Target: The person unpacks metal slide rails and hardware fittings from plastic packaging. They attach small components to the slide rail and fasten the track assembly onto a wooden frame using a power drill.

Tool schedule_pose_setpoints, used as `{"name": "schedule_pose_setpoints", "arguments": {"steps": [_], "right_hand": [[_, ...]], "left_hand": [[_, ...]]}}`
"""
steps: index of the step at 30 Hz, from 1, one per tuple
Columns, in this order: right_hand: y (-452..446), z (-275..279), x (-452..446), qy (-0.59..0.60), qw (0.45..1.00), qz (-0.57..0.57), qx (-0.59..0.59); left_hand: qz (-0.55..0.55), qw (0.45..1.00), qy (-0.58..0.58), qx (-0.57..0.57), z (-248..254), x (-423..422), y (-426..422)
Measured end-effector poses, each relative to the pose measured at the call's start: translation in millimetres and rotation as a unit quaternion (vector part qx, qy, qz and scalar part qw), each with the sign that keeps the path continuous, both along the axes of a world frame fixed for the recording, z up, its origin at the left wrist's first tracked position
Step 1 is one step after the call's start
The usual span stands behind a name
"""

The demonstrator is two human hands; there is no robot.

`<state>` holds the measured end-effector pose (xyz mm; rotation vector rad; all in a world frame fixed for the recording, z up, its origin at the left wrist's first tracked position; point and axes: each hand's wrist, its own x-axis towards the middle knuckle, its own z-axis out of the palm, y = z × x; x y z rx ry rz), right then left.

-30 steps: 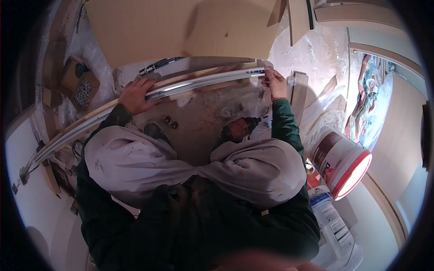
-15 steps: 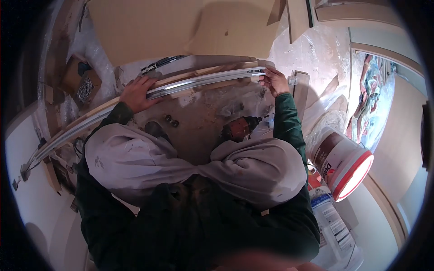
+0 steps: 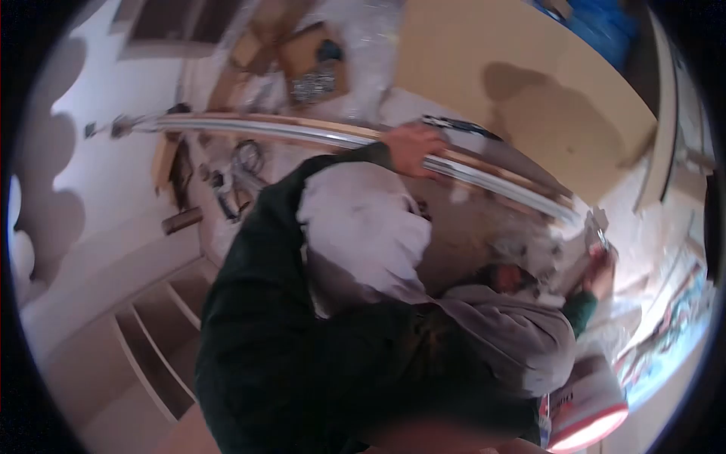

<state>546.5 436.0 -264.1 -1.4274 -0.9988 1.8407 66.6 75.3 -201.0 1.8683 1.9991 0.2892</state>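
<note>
My left hand (image 3: 414, 149) is wrapped over a long silvery metal rail (image 3: 499, 180), which lies along a strip of wood (image 3: 522, 175). Off the rail's right end, my right hand (image 3: 601, 272) is low beside a small shiny piece (image 3: 597, 227). Motion blur hides its fingers, so I cannot tell if it grips that piece. Between my knees and the rail, a red and black power drill (image 3: 508, 278) lies on the floor, partly hidden by my leg.
A box of screws (image 3: 314, 83) stands beyond the rail, and a large cardboard sheet (image 3: 522, 83) lies at the back. A paint bucket (image 3: 586, 408) is at lower right. Shelving (image 3: 155, 337) stands at lower left. Clear plastic sheeting (image 3: 367, 45) covers part of the floor.
The view has swung to the left. My right hand has let go of the rail's end and moved off toward the shiny piece. My left hand stays on the rail.
</note>
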Motion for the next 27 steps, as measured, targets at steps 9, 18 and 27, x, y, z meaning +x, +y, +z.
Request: {"name": "schedule_pose_setpoints", "arguments": {"steps": [9,18,27], "right_hand": [[-108.8,144.3,-208.9,0.014,0.892,0.445,0.075],[-154.7,136.7,-261.4,-0.006,0.859,0.505,0.087],[-170.1,131.3,-267.4,-0.046,0.851,0.522,0.038]], "left_hand": [[-0.009,0.9,-0.42,0.114,18.6,56.4,38.1],[0.134,0.791,-0.591,0.082,27.3,57.2,13.9],[0.183,0.803,-0.554,0.12,27.0,47.1,0.5]]}}
